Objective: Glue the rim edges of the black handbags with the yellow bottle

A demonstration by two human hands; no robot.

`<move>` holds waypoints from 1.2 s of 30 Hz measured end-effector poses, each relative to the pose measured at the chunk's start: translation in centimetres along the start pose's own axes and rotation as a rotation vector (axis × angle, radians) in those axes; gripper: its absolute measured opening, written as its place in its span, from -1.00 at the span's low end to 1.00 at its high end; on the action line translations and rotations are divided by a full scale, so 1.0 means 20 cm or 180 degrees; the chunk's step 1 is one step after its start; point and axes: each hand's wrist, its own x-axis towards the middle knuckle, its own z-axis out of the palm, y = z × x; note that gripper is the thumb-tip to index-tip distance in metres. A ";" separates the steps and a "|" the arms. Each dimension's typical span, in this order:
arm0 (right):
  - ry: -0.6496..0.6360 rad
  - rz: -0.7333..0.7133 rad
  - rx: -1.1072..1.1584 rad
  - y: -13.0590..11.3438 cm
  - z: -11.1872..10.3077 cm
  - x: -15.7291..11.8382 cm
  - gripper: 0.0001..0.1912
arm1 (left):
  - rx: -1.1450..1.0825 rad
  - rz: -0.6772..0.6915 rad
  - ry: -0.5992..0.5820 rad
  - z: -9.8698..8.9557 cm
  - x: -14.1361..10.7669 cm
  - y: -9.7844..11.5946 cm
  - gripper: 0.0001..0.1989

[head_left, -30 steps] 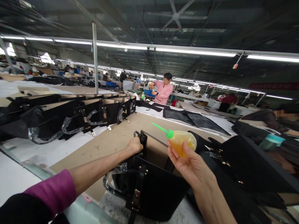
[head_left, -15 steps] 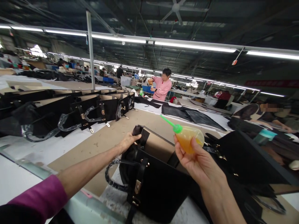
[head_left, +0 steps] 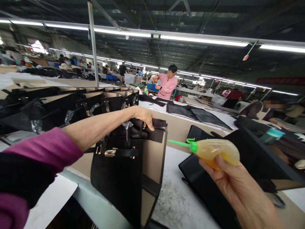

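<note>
A black handbag (head_left: 119, 178) with gold clasps and a beige lining stands at the table's near edge, its opening turned to the right. My left hand (head_left: 145, 116) is closed on the bag's far top edge, beside a folded black strip. In my right hand (head_left: 228, 178) is a squeeze bottle (head_left: 216, 151) of yellow-orange liquid, held sideways. Its thin green nozzle points left toward the bag's opening, without touching it.
Rows of black handbags (head_left: 59, 105) stand at the left. Flat black pieces (head_left: 200, 116) lie at the back of the table. More black bags (head_left: 252, 156) are at the right, near another person's arm. A person in pink (head_left: 166, 86) stands across the table.
The bag has turned and shifted left, with my left hand still on its edge. My right hand has moved right and lower, and the bottle is now nearly level.
</note>
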 end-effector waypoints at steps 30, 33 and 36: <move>-0.0596 -0.1391 -0.1964 0.06 -0.25 0.16 -0.65 | 0.0273 -0.0444 -0.1392 0.27 0.38 -0.07 -0.69; -0.0547 -0.1463 -0.2116 0.08 -0.26 0.16 -0.62 | 0.0302 -0.0464 -0.1428 0.26 0.39 -0.08 -0.66; -0.0545 -0.1488 -0.2122 0.09 -0.26 0.16 -0.65 | 0.0395 -0.0392 -0.1422 0.25 0.39 -0.08 -0.63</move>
